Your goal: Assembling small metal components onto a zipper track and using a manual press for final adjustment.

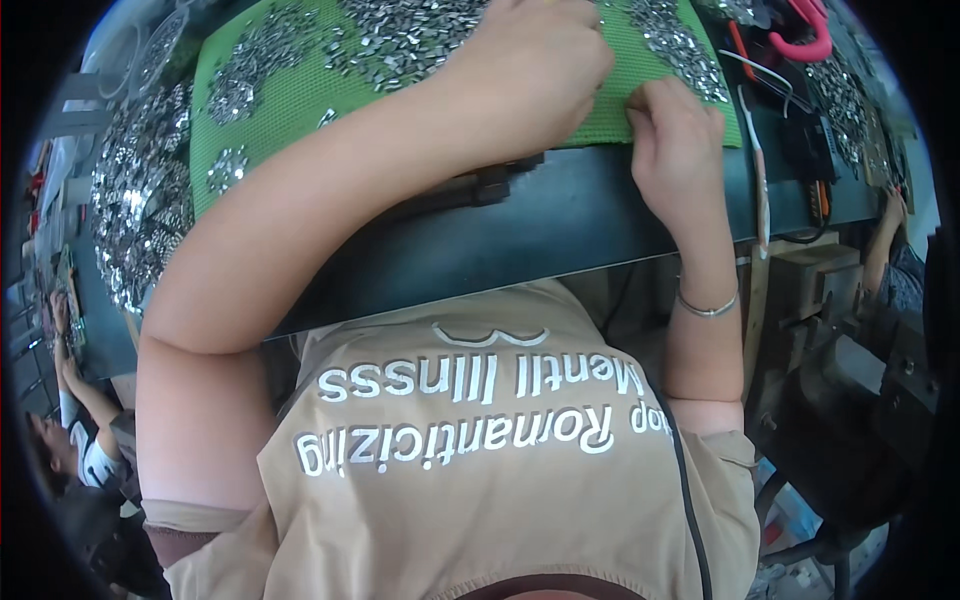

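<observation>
A green textured mat [290,130] lies on the dark table, with many small shiny metal pieces [400,40] heaped across it. My left hand [545,75] reaches over the mat from the left, its fingers curled and closed near the top edge of the view. Whatever they hold, if anything, is hidden behind the hand. At the mat's near right edge rests my right hand [680,145], fingers bent inward and closed. Nothing can be made out between them. More loose metal pieces [680,50] lie on the mat just beyond my right hand.
A large pile of metal pieces [145,190] covers the table left of the mat. To the right are a white-and-orange stick-like tool [759,175], a pink curved handle [805,35], a black device [808,148] and another metal heap [845,105]. Other people sit at both sides.
</observation>
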`<state>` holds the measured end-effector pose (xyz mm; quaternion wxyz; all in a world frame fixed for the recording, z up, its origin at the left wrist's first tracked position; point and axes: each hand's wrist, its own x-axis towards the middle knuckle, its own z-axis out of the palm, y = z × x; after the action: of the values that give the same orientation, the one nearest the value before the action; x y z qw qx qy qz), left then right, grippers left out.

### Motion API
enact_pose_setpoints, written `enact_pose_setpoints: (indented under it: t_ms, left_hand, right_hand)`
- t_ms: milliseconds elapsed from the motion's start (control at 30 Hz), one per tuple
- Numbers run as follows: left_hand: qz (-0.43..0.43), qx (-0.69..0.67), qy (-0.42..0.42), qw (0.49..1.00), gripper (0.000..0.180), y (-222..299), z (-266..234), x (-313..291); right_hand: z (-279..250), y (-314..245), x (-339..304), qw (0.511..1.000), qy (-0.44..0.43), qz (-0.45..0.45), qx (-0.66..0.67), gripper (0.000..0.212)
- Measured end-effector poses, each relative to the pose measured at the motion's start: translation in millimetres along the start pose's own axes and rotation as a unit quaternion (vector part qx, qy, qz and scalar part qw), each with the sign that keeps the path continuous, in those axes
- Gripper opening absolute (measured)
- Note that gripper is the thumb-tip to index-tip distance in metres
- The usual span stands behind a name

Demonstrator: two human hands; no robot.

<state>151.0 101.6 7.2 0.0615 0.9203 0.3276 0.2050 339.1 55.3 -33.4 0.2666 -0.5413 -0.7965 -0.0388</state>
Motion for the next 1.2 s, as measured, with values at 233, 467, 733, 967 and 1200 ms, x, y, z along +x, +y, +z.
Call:
enact_pose_setpoints:
  t_ms: [233, 467, 733, 967, 1200]
  left_hand:
    - [-0.08, -0.123, -0.011, 0.989, 0.013, -11, -46, -102]
    - [-0.119, -0.142, -0.033, 0.982, 0.014, -9, -40, -118]
    - [-0.098, -0.08, 0.011, 0.992, 0.012, -9, -35, -116]
    - [-0.172, -0.097, -0.053, 0.979, 0.007, -2, -45, -113]
    - [-0.074, -0.018, -0.023, 0.997, 0.008, 5, -52, -116]
  right_hand:
    - [15, -74, -1, 0.963, -0.034, -0.141, 0.229, 0.007]
    - [18, -96, 8, 0.965, -0.101, -0.097, 0.224, 0.007]
    - [6, -102, 23, 0.969, -0.175, -0.086, 0.153, 0.01]
    - [-6, -38, 19, 0.971, 0.077, -0.029, 0.226, 0.01]
    - [-13, 70, 1, 0.996, 0.077, 0.027, -0.019, 0.008]
